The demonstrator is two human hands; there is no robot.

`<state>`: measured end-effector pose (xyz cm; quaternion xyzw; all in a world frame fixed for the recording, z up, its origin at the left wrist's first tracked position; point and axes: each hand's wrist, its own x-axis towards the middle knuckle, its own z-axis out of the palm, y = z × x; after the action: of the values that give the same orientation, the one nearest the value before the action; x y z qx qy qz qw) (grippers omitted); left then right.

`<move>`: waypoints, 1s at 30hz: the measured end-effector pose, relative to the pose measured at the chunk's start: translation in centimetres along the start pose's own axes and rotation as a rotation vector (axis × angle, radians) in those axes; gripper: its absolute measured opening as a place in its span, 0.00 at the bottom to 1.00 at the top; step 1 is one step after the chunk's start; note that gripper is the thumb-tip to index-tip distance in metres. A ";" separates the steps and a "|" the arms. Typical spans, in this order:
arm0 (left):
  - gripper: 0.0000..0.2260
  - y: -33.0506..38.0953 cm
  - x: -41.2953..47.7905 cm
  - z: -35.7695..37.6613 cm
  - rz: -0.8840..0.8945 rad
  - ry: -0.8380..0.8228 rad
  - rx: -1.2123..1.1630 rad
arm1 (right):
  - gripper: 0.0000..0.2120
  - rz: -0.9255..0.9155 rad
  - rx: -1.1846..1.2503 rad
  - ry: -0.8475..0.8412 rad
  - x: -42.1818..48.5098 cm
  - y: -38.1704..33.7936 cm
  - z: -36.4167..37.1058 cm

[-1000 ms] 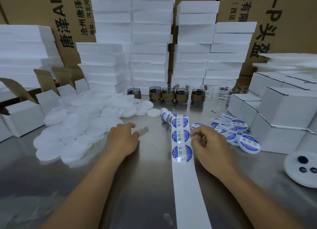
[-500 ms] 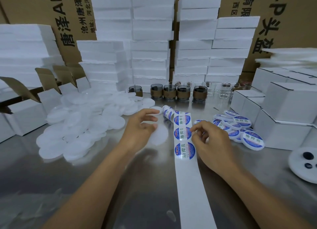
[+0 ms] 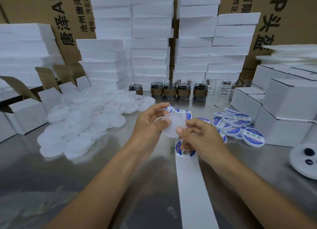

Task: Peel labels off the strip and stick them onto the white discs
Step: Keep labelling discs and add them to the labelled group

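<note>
A steel table (image 3: 85, 185) carries stacks of foam blocks (image 3: 151, 39) at the back. A heap of bare discs (image 3: 82, 124) lies on the left. The label strip (image 3: 193, 194) runs down the middle, with labelled discs (image 3: 238, 125) piled to its right. Above the strip, the left hand (image 3: 147, 125) grips one white disc (image 3: 175, 124) between thumb and curled fingers. The right hand (image 3: 200, 139) pinches its near edge; whether the lower fingers hold a label cannot be told.
</note>
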<state>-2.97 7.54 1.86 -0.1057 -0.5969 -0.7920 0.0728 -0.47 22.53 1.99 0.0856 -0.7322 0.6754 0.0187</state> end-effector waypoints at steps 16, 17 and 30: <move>0.14 0.4 -1.6 3.2 -0.242 -0.168 -0.199 | 0.10 -0.619 -0.616 0.281 -0.2 1.3 0.3; 0.15 0.4 -1.6 3.2 -0.247 -0.173 -0.213 | 0.10 -0.633 -0.608 0.240 -0.2 1.3 0.4; 0.12 0.1 -0.2 0.6 -0.297 -0.079 -0.270 | 0.07 -0.388 -0.649 0.193 0.6 1.8 -1.1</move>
<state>-2.71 8.07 2.01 -0.0562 -0.4966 -0.8622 -0.0831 -1.39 23.70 0.43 0.1481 -0.8730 0.3973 0.2411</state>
